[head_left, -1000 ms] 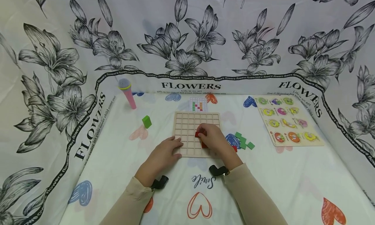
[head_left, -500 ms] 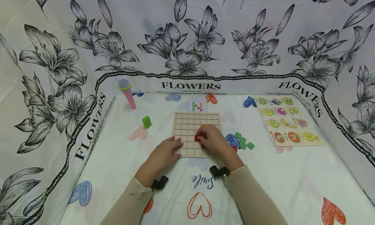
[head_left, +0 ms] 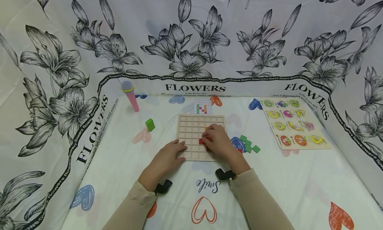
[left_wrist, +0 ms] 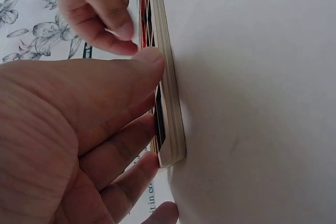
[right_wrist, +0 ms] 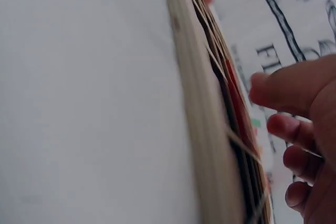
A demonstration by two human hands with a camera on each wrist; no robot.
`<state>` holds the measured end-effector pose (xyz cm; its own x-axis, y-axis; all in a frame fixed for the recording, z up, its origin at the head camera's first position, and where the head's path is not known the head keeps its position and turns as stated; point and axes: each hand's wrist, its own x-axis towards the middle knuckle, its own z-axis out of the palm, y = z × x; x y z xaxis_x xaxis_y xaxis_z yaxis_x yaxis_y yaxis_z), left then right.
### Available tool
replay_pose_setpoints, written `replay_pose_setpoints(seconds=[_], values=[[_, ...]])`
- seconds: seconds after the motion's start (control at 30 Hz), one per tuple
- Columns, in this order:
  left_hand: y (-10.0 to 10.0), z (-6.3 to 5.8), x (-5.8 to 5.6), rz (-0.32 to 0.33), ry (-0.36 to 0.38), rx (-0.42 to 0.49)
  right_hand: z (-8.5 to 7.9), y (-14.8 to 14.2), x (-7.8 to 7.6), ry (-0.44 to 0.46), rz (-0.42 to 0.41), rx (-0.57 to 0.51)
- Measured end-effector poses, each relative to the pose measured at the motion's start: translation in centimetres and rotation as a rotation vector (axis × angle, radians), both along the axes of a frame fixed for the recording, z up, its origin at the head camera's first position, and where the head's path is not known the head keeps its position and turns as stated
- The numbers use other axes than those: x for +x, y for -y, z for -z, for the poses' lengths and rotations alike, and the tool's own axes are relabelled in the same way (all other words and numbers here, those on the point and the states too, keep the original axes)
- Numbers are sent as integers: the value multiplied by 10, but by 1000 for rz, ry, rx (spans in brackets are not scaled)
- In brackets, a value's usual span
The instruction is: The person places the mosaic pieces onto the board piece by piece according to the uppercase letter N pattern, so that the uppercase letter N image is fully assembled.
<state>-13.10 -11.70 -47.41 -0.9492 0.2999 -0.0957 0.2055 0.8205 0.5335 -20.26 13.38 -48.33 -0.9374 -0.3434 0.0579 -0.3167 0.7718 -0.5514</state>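
A wooden grid board (head_left: 187, 119) lies on the table, with an orange tile (head_left: 207, 128) and a red tile (head_left: 201, 141) in its cells. Another reddish tile (head_left: 208, 149) is partly covered by my right hand (head_left: 219, 140). That hand hovers low over the right half of the board; in the right wrist view its thumb and fingers (right_wrist: 283, 90) are apart, holding nothing. My left hand (head_left: 165, 158) rests at the board's lower left corner. In the left wrist view its thumb (left_wrist: 149, 59) and fingers touch the board's edge (left_wrist: 170, 103).
Several green tiles (head_left: 248, 144) and a red piece (head_left: 240, 151) lie right of the board. A pattern card (head_left: 202, 107) sits behind it. A green block (head_left: 150, 124) and a pink toy microphone (head_left: 131, 97) stand left. A fruit puzzle board (head_left: 294, 123) lies far right.
My right hand moved the red tile slightly toward me into a cell, then let go and lifted a little away to the right. My left hand stayed put.
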Motion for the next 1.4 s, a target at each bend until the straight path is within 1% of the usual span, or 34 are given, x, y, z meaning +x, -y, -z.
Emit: replay_pose_setpoints(seconds=[0.1, 0.13, 0.2, 0.3, 0.43, 0.57, 0.7, 0.9, 0.97, 1.17, 1.3, 1.4], values=[[0, 1, 0, -1, 8, 3, -4, -20, -4, -2, 78, -90], [1, 2, 0, 0, 7, 3, -6, -28, -4, -3, 98, -107], [1, 2, 0, 4, 1, 3, -9, -48, -3, -10, 111, -115], [2, 3, 1, 8, -13, -1, -8, -78, 6, 30, 103, -59], [2, 2, 1, 10, -10, 5, -5, -111, 25, 100, 107, 50], [0, 0, 1, -1, 3, 2, -2, -129, 42, 119, 109, 103], [0, 0, 1, -12, 7, 1, 1, -131, 48, 85, 96, 92], [0, -1, 1, -12, 16, 8, 7, -126, 48, 52, 90, 60], [0, -1, 1, -16, 20, 8, 7, -123, 46, 61, 97, 44], [1, -1, 2, -27, 36, 16, 5, -114, 45, 162, 159, -3], [1, -1, 3, -15, 33, 14, 2, -104, 44, 135, 149, -61], [1, -2, 3, -10, 25, 16, -3, -84, 39, 132, 114, -122]])
